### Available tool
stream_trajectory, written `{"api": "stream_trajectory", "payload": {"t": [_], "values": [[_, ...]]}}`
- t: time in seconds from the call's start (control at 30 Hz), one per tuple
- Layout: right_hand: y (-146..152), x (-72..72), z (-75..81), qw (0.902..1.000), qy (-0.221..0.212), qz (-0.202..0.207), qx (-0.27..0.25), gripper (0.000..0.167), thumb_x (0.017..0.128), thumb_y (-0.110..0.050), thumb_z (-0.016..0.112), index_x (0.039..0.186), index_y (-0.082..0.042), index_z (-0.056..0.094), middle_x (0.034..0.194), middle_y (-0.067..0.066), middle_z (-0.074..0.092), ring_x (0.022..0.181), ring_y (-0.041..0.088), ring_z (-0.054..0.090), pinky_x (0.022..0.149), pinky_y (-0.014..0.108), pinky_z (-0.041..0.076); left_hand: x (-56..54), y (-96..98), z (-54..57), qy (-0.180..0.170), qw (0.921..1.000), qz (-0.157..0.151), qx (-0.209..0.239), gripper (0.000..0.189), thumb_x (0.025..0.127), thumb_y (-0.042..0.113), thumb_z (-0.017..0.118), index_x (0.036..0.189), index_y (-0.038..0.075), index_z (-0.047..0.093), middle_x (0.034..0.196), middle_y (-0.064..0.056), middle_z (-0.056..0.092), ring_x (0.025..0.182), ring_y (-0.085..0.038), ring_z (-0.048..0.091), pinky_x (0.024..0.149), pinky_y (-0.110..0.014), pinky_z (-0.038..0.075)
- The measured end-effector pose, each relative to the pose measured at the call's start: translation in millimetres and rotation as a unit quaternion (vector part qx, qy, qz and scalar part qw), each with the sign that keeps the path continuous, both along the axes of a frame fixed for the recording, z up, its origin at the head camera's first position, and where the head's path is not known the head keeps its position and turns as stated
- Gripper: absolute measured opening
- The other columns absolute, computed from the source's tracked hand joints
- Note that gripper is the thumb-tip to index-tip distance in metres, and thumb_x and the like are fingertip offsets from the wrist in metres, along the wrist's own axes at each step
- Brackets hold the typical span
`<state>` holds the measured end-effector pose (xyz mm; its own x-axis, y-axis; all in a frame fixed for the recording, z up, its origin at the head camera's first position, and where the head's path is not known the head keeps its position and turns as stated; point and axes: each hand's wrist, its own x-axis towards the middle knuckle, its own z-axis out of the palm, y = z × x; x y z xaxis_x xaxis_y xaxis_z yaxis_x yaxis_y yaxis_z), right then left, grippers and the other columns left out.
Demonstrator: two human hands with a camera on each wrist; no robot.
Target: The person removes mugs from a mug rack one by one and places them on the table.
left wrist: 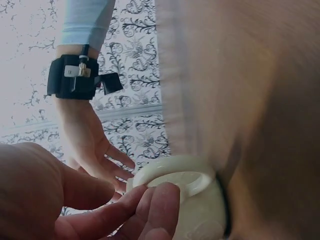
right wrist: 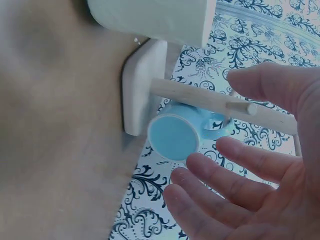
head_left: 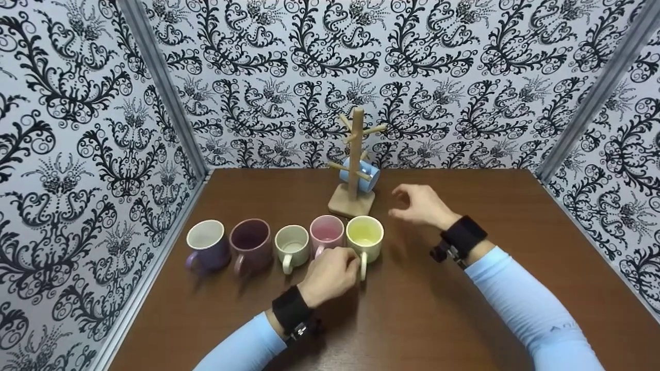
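Note:
A pale yellow mug (head_left: 372, 252) stands upright at the right end of a row, its handle (head_left: 363, 267) facing the person. Close by that handle is the left hand (head_left: 331, 274), fingers bent and fingertips overlapping the loop in the left wrist view; the thumb (left wrist: 90, 191) lies apart from it. The hand partly covers the pink mug (head_left: 327, 229). To the right of the yellow mug, the right hand (head_left: 420, 205) hovers with relaxed, spread fingers and holds nothing. In the right wrist view, a light blue mug (right wrist: 174, 138) hangs beyond its fingertips.
A wooden mug tree (head_left: 356, 154) stands behind the row, with the blue mug on a low peg. Further left stand a cream mug (head_left: 292, 242), a dark maroon mug (head_left: 251, 245) and a purple mug (head_left: 209, 245). Patterned walls (head_left: 412, 77) enclose the brown table (head_left: 412, 319).

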<state>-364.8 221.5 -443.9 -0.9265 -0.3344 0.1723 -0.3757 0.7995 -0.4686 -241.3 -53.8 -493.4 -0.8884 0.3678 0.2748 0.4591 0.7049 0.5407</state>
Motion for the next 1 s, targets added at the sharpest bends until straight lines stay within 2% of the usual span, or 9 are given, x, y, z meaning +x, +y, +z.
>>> {"api": "stream_trajectory", "payload": {"t": [0.17,0.37,0.47,0.6,0.7,0.8,0.87,1.0], "values": [[-3.0,-16.9,13.7,0.9998,-0.009,-0.009,-0.013,0.057,0.095,-0.030,0.085,0.139,0.001,0.069,0.134,0.029,0.076,0.123,0.047,0.073,0.108,0.060,0.060,-1.4,2.8,2.9,0.014,0.9998,-0.005,-0.011,0.022,0.106,0.020,0.068,0.088,0.016,0.080,0.077,0.000,0.078,0.075,-0.022,0.077,0.068,-0.043,0.059],[-7.2,-36.5,34.2,0.9978,-0.027,-0.044,-0.043,0.068,0.099,-0.035,0.084,0.151,0.001,0.060,0.145,0.029,0.070,0.130,0.046,0.069,0.112,0.060,0.058,0.2,7.5,5.6,0.029,0.9991,-0.013,-0.026,0.022,0.106,0.023,0.068,0.087,0.019,0.079,0.075,0.002,0.077,0.077,-0.024,0.080,0.075,-0.045,0.055],[-11.9,-45.1,49.8,0.9957,-0.016,-0.070,-0.059,0.078,0.097,-0.043,0.086,0.155,-0.002,0.055,0.144,0.026,0.069,0.127,0.044,0.068,0.111,0.059,0.058,0.6,9.2,7.1,0.029,0.9992,-0.008,-0.028,0.021,0.105,0.025,0.070,0.086,0.020,0.079,0.074,0.003,0.077,0.078,-0.024,0.080,0.084,-0.052,0.056],[-18.8,-54.5,71.3,0.9929,0.007,-0.094,-0.072,0.101,0.090,-0.057,0.090,0.164,-0.003,0.046,0.154,0.026,0.062,0.135,0.044,0.064,0.116,0.062,0.055,0.4,11.5,9.2,0.026,0.9992,-0.001,-0.031,0.020,0.104,0.029,0.071,0.088,0.022,0.080,0.076,0.003,0.078,0.081,-0.022,0.080,0.091,-0.058,0.055],[-24.7,-61.0,84.0,0.9921,0.022,-0.098,-0.075,0.117,0.085,-0.064,0.092,0.169,-0.002,0.039,0.169,0.028,0.051,0.150,0.045,0.055,0.127,0.066,0.046,1.6,12.9,12.0,0.024,0.9992,0.000,-0.031,0.019,0.104,0.031,0.071,0.091,0.021,0.082,0.079,0.003,0.080,0.082,-0.023,0.081,0.082,-0.052,0.058],[-30.9,-67.1,93.1,0.9925,0.030,-0.093,-0.074,0.126,0.082,-0.065,0.093,0.173,-0.003,0.032,0.178,0.027,0.039,0.163,0.046,0.044,0.134,0.068,0.036,3.9,14.6,14.9,0.020,0.9995,-0.008,-0.023,0.017,0.103,0.033,0.072,0.096,0.021,0.082,0.083,0.004,0.082,0.083,-0.021,0.081,0.072,-0.041,0.057],[-35.6,-70.2,98.6,0.9932,0.032,-0.090,-0.067,0.129,0.081,-0.065,0.094,0.175,-0.005,0.029,0.182,0.026,0.033,0.168,0.045,0.037,0.136,0.068,0.032,5.1,15.8,16.7,0.015,0.9996,-0.016,-0.015,0.017,0.102,0.036,0.074,0.099,0.022,0.082,0.082,0.006,0.081,0.081,-0.016,0.078,0.068,-0.034,0.054],[-45.9,-75.3,110.6,0.9957,0.039,-0.070,-0.047,0.133,0.080,-0.062,0.096,0.178,-0.011,0.022,0.184,0.024,0.027,0.170,0.044,0.033,0.137,0.070,0.029,6.0,17.1,21.3,0.010,0.9995,-0.028,-0.010,0.019,0.099,0.042,0.077,0.097,0.024,0.081,0.073,0.011,0.072,0.074,-0.007,0.067,0.066,-0.029,0.046]]}}
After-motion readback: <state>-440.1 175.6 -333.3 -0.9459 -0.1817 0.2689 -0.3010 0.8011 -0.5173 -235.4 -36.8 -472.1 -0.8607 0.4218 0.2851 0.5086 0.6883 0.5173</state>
